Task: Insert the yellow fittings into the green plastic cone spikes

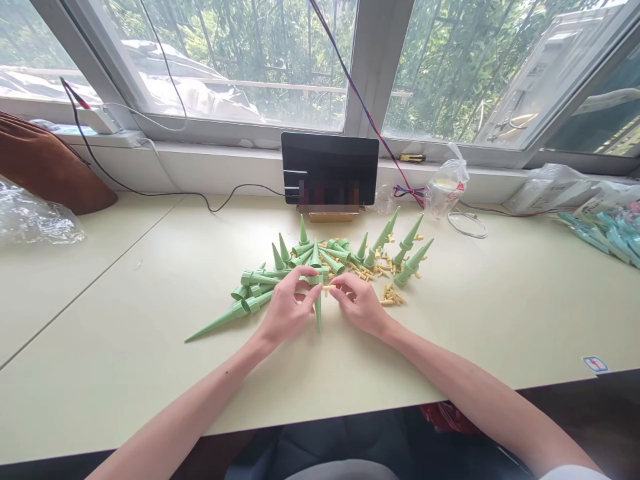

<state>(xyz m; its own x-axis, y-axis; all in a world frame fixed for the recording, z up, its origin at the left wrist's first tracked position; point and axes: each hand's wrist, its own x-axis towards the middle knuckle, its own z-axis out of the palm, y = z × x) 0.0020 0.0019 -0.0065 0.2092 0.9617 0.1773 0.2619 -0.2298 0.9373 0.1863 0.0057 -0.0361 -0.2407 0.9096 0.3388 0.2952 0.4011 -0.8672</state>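
My left hand [293,303] grips a green plastic spike [319,315] whose tapered point hangs down toward me. Between the fingertips of my right hand [361,303] is a small yellow T-shaped fitting [328,288], held against the spike's side near its wide end. Whether the fitting sits in the spike or only touches it I cannot tell. Behind and left of my hands lies a pile of green spikes [265,279], some on their sides, some standing. Loose yellow fittings [393,295] lie beyond my right hand. Several spikes with yellow fittings [411,263] stand at the right.
A tablet [330,170] leans on a cardboard stand at the back. Cables cross the table behind the pile. A plastic-wrapped cup [447,190] stands back right, with teal pieces in bags [607,227] farther right. At left are a brown bag [50,163] and clear plastic [37,213].
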